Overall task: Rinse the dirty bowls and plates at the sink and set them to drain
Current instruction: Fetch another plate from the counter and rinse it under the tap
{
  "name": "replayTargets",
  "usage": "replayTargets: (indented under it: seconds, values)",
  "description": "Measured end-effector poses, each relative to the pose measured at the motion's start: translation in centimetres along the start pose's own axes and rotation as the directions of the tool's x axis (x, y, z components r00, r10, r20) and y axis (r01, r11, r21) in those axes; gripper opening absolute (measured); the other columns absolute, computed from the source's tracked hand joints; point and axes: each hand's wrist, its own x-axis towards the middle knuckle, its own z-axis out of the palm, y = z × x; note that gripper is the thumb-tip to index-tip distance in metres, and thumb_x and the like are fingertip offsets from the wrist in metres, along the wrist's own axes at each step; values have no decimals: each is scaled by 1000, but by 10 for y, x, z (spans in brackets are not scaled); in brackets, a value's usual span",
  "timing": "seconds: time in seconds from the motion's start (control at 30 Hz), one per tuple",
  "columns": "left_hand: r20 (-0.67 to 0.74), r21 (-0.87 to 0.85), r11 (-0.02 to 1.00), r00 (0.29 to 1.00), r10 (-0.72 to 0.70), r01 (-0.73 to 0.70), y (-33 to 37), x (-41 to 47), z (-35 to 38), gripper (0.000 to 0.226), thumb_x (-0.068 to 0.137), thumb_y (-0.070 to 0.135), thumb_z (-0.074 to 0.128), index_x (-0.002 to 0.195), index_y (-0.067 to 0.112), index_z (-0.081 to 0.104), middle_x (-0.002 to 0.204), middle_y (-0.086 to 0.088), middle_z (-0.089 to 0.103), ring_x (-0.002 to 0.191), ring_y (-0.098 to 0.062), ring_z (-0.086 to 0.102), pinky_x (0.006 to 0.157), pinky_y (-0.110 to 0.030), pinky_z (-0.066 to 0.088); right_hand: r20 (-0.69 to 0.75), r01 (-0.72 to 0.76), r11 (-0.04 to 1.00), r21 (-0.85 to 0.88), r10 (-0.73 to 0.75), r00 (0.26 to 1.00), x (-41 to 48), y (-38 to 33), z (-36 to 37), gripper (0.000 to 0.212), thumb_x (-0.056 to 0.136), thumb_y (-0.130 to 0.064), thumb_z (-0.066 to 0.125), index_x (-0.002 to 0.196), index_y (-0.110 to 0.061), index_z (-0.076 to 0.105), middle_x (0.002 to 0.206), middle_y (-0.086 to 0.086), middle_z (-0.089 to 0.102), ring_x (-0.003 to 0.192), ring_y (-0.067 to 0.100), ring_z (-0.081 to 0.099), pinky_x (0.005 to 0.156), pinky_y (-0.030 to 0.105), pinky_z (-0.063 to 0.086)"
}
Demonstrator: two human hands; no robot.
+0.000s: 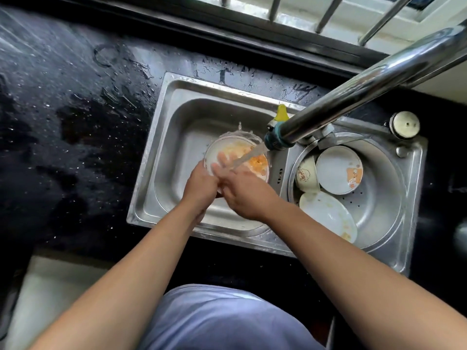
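Note:
A white plate [252, 157] smeared with orange food is held tilted over the left sink basin [177, 137]. Water runs from the chrome faucet [353, 97] onto it and splashes off the far rim. My left hand [202, 184] grips the plate's near left edge. My right hand [246, 193] lies across the plate's face with fingers spread in the stream. In the round right basin [389, 188] rest a white dish with an orange cartoon print [336, 170], an overturned cartoon bowl [306, 176] and a stained white plate [328, 213].
Wet black countertop [63, 109] spreads to the left, covered in droplets and puddles. A yellow-tipped bottle [281, 113] stands behind the faucet head. A round metal knob [404, 125] sits at the sink's far right corner. Window bars [326, 13] run along the back.

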Motion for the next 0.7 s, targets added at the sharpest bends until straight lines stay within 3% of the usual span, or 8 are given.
replayTargets:
  seconds: [0.07, 0.23, 0.3, 0.37, 0.47, 0.53, 0.6, 0.7]
  values:
    - [15, -73, 997, 1000, -16, 17, 1, 4, -5, 44, 69, 14, 70, 112, 22, 68, 109, -10, 79, 100, -31, 77, 70, -41, 63, 28, 47, 996, 72, -49, 998, -13, 4, 5, 47, 105, -23, 40, 151, -20, 39, 166, 7, 31, 153, 32, 27, 122, 49, 29]
    - [92, -91, 995, 995, -22, 31, -4, 3, -6, 56, 66, 2, 56, 115, 25, 69, 115, -10, 75, 105, -31, 72, 76, -47, 65, -20, -187, 956, -226, 188, 982, -8, 26, -12, 37, 105, -28, 37, 128, -5, 52, 143, 21, 48, 133, 39, 44, 121, 47, 25]
    - [149, -63, 998, 989, 2, 8, -4, 3, -4, 55, 67, 6, 56, 116, 26, 72, 112, -7, 78, 104, -29, 74, 83, -50, 65, -27, -135, 973, -187, 132, 991, 2, 15, -16, 39, 106, -29, 39, 131, -5, 54, 139, 20, 53, 131, 40, 45, 116, 44, 27]
    - [174, -70, 998, 985, 9, 3, -3, 6, -6, 48, 69, 12, 59, 112, 27, 75, 105, -5, 81, 95, -23, 76, 75, -45, 65, 50, -28, 997, -67, 31, 998, 0, 5, -14, 46, 107, -33, 37, 150, -18, 45, 159, 14, 40, 145, 37, 35, 119, 44, 29]
    - [108, -103, 993, 993, -46, 57, -4, 9, -15, 46, 68, 12, 54, 107, 24, 74, 101, -6, 79, 90, -27, 73, 67, -38, 60, 118, 88, 996, -33, -84, 990, -23, 13, -9, 44, 107, -33, 37, 151, -32, 44, 169, -3, 26, 154, 23, 24, 126, 43, 20]
    - [79, -37, 998, 996, -38, 41, -6, 9, -18, 48, 66, 16, 51, 109, 24, 71, 107, -7, 76, 102, -33, 69, 79, -46, 62, 105, -3, 992, -129, 17, 994, -24, 21, -11, 37, 107, -33, 36, 135, -23, 57, 158, 0, 43, 145, 30, 39, 119, 46, 31]
    - [101, 53, 999, 995, -13, 8, -6, 6, -17, 51, 67, 20, 51, 116, 24, 68, 116, -8, 74, 114, -36, 66, 91, -52, 60, 42, -163, 962, -219, 176, 983, -7, 20, -15, 34, 106, -31, 36, 119, -9, 57, 136, 14, 53, 123, 40, 51, 101, 44, 43]
    - [148, 39, 999, 989, 1, -6, -2, 4, -17, 53, 73, 21, 53, 123, 30, 69, 119, -3, 77, 113, -30, 71, 92, -55, 60, 73, -81, 993, -90, 88, 993, 13, -1, -5, 45, 106, -32, 37, 143, -7, 42, 160, 17, 33, 142, 44, 37, 114, 47, 38]
